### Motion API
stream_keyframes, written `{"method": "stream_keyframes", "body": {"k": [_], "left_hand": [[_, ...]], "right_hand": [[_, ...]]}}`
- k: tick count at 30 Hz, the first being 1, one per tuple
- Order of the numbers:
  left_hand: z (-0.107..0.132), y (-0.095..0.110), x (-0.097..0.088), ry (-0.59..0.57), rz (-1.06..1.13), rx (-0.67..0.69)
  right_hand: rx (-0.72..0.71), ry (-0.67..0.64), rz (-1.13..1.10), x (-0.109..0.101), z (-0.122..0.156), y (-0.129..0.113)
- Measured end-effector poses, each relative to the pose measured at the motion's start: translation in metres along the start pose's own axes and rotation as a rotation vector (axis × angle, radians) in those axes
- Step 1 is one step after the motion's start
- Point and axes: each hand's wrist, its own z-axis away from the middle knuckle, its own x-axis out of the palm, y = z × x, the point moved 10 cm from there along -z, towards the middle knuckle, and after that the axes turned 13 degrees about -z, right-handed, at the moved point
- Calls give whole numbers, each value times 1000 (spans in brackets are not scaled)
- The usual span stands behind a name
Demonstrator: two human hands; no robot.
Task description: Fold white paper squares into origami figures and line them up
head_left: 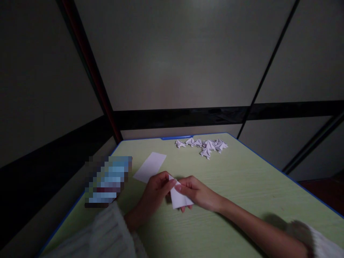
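Between my two hands is a small folded piece of white paper, held just over the table. My left hand pinches its upper left corner, thumb on top. From the other side, my right hand grips it with the thumb pressed on its face and fingertips showing below its lower edge. The two thumbs nearly meet near the top of the paper. Beyond my left hand a flat sheet of white paper lies on the table, its near end close to my knuckles.
Several folded white paper figures cluster at the far side of the pale green table, which has a blue edge. On the left lies a flat rectangular object, blurred out by pixelation. Light panels with a dark band rise behind the table.
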Motion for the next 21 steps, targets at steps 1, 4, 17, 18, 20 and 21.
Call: {"method": "stream_keyframes", "body": {"k": [1, 4, 17, 18, 20, 21], "left_hand": [[0, 1, -2, 19, -15, 3], [1, 6, -12, 105, -78, 33], [7, 8, -24, 274, -91, 11], [5, 8, -19, 226, -96, 15], [2, 6, -5, 92, -110, 20], [1, 5, 3, 26, -115, 20]], "right_hand": [[8, -4, -5, 0, 0, 1], [34, -19, -18, 0, 1, 4], [-9, -18, -12, 7, -1, -6], [-11, -8, -6, 5, 0, -7], [-24, 5, 4, 3, 1, -10], [-32, 8, 7, 2, 1, -12]]}}
